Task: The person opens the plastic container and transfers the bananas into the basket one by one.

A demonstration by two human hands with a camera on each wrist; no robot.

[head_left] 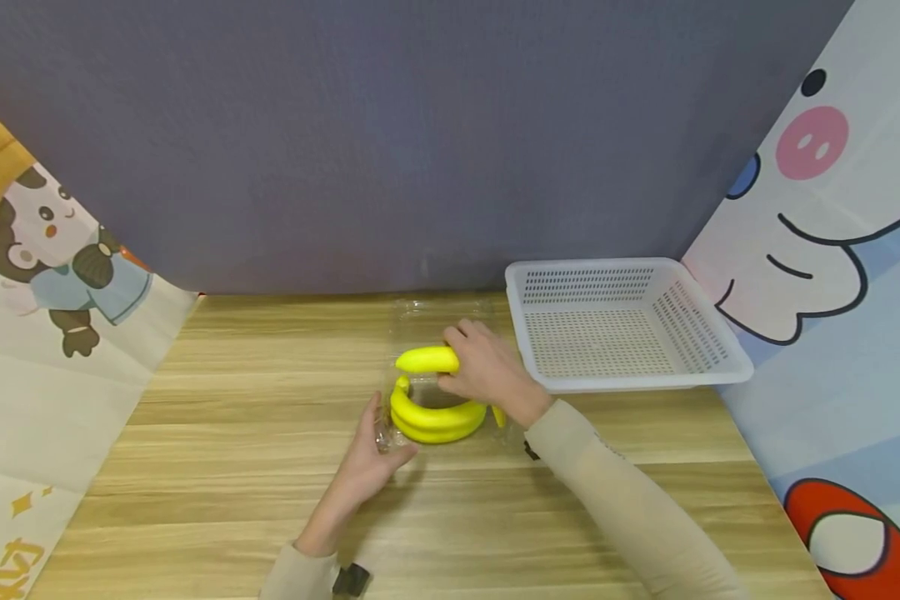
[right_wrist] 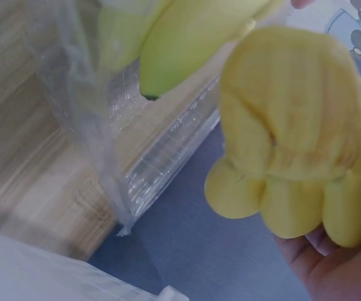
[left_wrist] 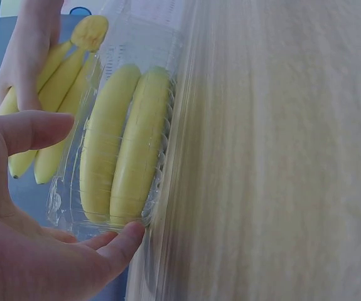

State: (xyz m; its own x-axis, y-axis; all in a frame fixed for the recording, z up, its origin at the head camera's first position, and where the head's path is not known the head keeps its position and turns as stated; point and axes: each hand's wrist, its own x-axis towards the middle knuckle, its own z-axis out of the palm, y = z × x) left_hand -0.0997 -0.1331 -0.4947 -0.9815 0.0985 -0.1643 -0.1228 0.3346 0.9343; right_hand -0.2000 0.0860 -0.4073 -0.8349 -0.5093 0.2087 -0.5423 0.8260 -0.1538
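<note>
My right hand (head_left: 487,367) grips a bunch of bananas (head_left: 426,360), held above a clear plastic box. In the right wrist view, the bunch's thick joined stem (right_wrist: 293,106) faces the camera, with several bananas fanning out from it. Two more yellow bananas (head_left: 438,423) lie side by side in the plastic box (left_wrist: 67,207), their tips greenish in the right wrist view. At the box's left end is my left hand (head_left: 371,458). Its fingertips (left_wrist: 130,237) touch the box wall while the thumb stands apart. The right palm is partly hidden in the head view.
A white perforated basket (head_left: 521,333) stands at the back right, close to the box. Grey wall panel (head_left: 345,167) rises behind the wood-grain table (head_left: 255,467). Cartoon-printed sheets flank both sides. Dark small objects show by both cuffs.
</note>
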